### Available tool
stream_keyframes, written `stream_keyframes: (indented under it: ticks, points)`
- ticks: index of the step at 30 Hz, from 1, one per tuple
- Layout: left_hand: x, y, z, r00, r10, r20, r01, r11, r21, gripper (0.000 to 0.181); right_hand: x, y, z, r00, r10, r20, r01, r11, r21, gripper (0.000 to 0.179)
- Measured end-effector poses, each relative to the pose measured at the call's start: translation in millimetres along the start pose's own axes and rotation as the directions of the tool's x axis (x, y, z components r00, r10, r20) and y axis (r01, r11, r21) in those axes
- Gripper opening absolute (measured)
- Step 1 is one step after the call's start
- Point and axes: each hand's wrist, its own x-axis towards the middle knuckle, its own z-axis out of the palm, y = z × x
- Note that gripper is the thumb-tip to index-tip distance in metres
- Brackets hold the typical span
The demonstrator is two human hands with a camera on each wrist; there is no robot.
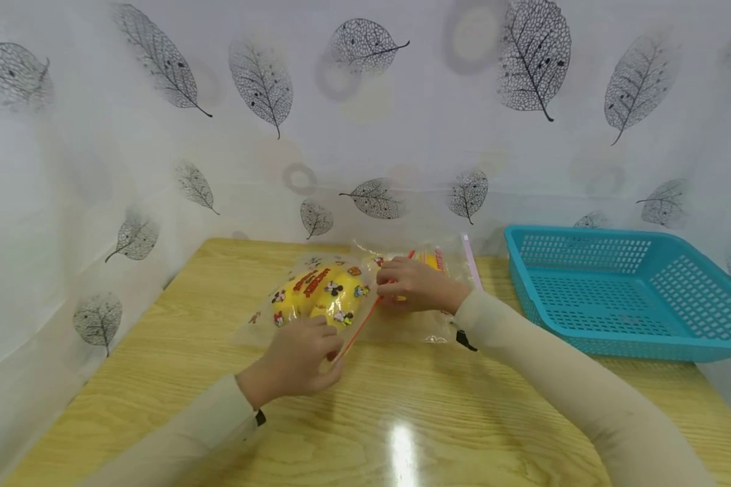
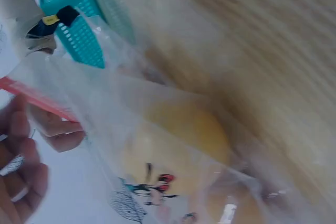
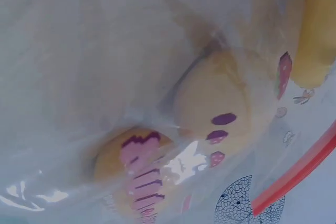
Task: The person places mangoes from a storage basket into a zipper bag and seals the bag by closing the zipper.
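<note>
A clear zip bag [image 1: 307, 284] with cartoon prints and a red zip strip lies on the table, holding yellow rounded items [image 2: 181, 145] whose kind is unclear. My left hand [image 1: 301, 355] pinches the near end of the red strip. Farther along the same strip, my right hand [image 1: 420, 284] grips its far part, fingers curled over the edge. Under and beyond the right hand lies a second clear bag [image 1: 463, 274] with a lilac strip. Through its film, yellow items [image 3: 220, 98] show close up in the right wrist view, where the right hand is out of sight.
A turquoise perforated basket [image 1: 633, 291] stands at the table's right side. The wooden table [image 1: 365, 433] meets a white curtain [image 1: 365, 135] with leaf prints at the back and left.
</note>
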Motion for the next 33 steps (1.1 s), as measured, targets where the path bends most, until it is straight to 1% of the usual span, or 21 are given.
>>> stream_keyframes:
  ticks: [2,4,6,8,10,14,19,23,28,33]
  points:
    - [5.6,0.0,-1.0,0.996,-0.076,0.052,0.075,0.997,0.016,0.02,2.1,-2,-1,1.0,0.004,0.002,-0.004,1.0,-0.002,0.02]
    - [13.0,0.2,-1.0,0.984,-0.148,0.097,0.143,0.988,0.05,0.023,3.6,-3,-1,1.0,0.003,0.004,-0.002,1.0,-0.015,0.019]
    - [18.9,0.0,1.9,0.974,-0.193,0.121,0.183,0.979,0.088,0.027,5.0,-5,-1,1.0,-0.002,0.007,0.002,0.999,-0.037,0.016]
    - [23.1,0.8,3.9,0.969,-0.21,0.13,0.194,0.973,0.125,0.028,6.7,-7,0,1.0,-0.013,0.015,0.014,0.997,-0.071,0.014]
    - [25.1,2.0,6.1,0.968,-0.211,0.134,0.188,0.969,0.163,0.028,8.6,-8,0,0.999,-0.021,0.029,0.024,0.995,-0.095,0.012]
    - [26.3,4.6,8.0,0.972,-0.204,0.118,0.18,0.966,0.188,0.019,10.9,-10,-1,0.998,-0.045,0.053,0.052,0.989,-0.135,0.006]
    - [25.7,5.4,6.6,0.974,-0.198,0.108,0.183,0.974,0.136,0.011,12.0,-9,-2,0.994,-0.083,0.064,0.093,0.981,-0.17,0.007]
    - [24.6,3.5,6.7,0.979,-0.178,0.099,0.166,0.979,0.12,0.01,10.4,-7,-2,0.991,-0.106,0.085,0.119,0.978,-0.171,0.008]
    - [22.9,1.5,8.5,0.985,-0.154,0.078,0.144,0.982,0.12,0.01,7.2,-6,-2,0.989,-0.108,0.101,0.124,0.978,-0.165,0.01]
    - [21.4,2.8,8.3,0.985,-0.153,0.08,0.144,0.983,0.112,0.009,2.0,-2,0,0.989,-0.096,0.108,0.113,0.979,-0.169,0.01]
